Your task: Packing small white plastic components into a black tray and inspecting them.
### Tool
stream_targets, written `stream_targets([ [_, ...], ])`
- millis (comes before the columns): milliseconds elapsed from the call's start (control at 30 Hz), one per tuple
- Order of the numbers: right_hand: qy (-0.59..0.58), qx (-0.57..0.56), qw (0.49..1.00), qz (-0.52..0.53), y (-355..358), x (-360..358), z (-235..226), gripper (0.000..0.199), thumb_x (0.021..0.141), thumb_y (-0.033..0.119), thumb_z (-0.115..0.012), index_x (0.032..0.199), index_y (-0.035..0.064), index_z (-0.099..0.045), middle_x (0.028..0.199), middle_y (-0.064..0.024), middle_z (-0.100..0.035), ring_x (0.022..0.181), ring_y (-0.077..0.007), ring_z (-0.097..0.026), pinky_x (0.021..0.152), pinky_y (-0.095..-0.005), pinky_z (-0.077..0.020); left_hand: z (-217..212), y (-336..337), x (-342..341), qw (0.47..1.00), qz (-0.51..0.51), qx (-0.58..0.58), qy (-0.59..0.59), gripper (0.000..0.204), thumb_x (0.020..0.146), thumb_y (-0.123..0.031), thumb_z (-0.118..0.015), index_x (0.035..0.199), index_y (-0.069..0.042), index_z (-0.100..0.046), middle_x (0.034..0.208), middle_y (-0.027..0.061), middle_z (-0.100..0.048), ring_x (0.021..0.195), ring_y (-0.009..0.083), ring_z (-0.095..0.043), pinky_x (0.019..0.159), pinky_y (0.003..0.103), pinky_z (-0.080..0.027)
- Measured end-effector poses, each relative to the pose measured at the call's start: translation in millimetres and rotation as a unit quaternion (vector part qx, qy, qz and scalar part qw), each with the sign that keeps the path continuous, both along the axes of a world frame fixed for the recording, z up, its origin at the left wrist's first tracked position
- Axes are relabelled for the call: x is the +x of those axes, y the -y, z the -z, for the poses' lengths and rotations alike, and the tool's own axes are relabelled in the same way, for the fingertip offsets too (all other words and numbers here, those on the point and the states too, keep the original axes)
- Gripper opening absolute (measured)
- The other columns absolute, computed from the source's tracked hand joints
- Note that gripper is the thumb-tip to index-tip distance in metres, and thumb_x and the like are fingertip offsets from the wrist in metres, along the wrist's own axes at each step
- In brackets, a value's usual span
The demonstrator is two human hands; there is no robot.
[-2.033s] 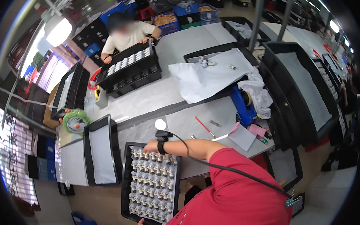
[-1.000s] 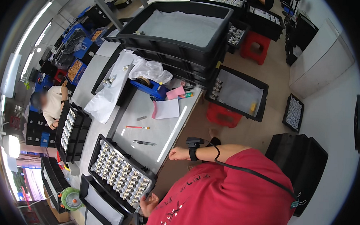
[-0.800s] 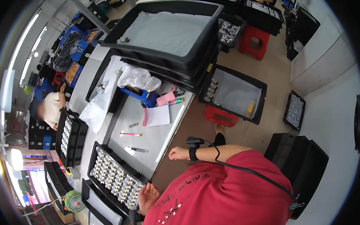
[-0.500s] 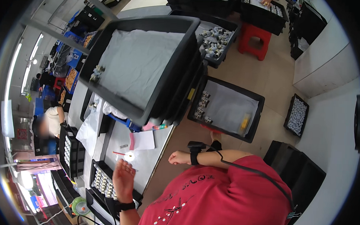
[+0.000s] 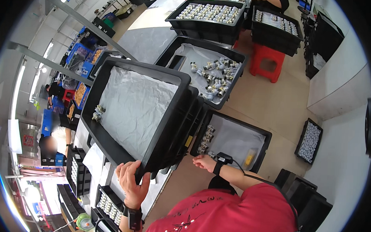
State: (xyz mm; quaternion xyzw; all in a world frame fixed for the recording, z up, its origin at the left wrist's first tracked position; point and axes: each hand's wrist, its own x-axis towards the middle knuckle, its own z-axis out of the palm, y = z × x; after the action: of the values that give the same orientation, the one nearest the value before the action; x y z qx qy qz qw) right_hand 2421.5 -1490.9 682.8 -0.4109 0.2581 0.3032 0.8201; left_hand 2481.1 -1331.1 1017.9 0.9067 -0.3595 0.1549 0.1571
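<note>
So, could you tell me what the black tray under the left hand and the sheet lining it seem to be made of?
The black tray looks like moulded plastic: matte, uniformly black, with thick rounded rims, and stacked on similar ones. The left hand grips its near rim. The lining sheet appears to be thin grey-white paper or foam wrap, judging by its creases and soft dull surface; which of the two cannot be told.

Left hand (image 5: 133,183) raised, fingers curled; right hand (image 5: 203,162) extended, loosely closed.

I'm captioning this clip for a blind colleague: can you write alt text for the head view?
A person in a red shirt grips the near rim of a paper-lined black plastic tray with the left hand, atop stacked trays. The right hand hovers by a lower black tray holding small metal fittings.
</note>
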Motion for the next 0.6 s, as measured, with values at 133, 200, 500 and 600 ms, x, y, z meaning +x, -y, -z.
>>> stream_targets([
  [133, -0.013, -0.011, 0.999, 0.041, 28, 16, 0, 0.023, 0.080, 0.019, -0.061, 0.100, 0.0061, -0.059, 0.082, 0.0005, -0.061, 0.069, -0.0039, -0.054, 0.054, -0.0168, -0.0379, 5, 0, 7, 1.000, -0.009, 0.005, 0.014, 0.037, 0.065, -0.015, -0.068, 0.098, -0.003, -0.055, 0.084, 0.0098, -0.058, 0.081, 0.0257, -0.055, 0.085, 0.041, -0.034],
  [200, -0.034, -0.017, 0.997, 0.071, 35, 17, 4, 0.022, 0.080, 0.017, -0.060, 0.100, 0.0060, -0.059, 0.083, -0.0002, -0.060, 0.066, -0.0048, -0.054, 0.053, -0.0172, -0.0377, -3, 4, 9, 0.999, -0.003, 0.035, -0.030, 0.040, 0.066, -0.017, -0.069, 0.100, -0.003, -0.055, 0.085, 0.0102, -0.058, 0.080, 0.0260, -0.055, 0.086, 0.041, -0.034],
  [500, -0.044, -0.030, 0.998, 0.042, 43, 0, 6, 0.022, 0.080, 0.016, -0.060, 0.100, 0.0061, -0.058, 0.083, -0.0007, -0.060, 0.066, -0.0051, -0.053, 0.053, -0.0177, -0.0387, -70, 22, 8, 0.842, 0.321, -0.209, -0.381, 0.041, 0.068, -0.021, -0.075, 0.098, 0.002, -0.059, 0.085, 0.0153, -0.059, 0.076, 0.0277, -0.058, 0.065, 0.035, -0.046],
  [600, 0.020, -0.032, 0.999, -0.035, 56, 9, -12, 0.025, 0.080, 0.017, -0.061, 0.102, 0.0061, -0.057, 0.087, 0.0002, -0.059, 0.071, -0.0043, -0.053, 0.056, -0.0172, -0.0397, -97, 61, 1, 0.735, 0.481, -0.218, -0.426, 0.038, 0.071, -0.019, -0.073, 0.099, 0.000, -0.056, 0.080, 0.0203, -0.060, 0.067, 0.0303, -0.060, 0.056, 0.036, -0.045],
])
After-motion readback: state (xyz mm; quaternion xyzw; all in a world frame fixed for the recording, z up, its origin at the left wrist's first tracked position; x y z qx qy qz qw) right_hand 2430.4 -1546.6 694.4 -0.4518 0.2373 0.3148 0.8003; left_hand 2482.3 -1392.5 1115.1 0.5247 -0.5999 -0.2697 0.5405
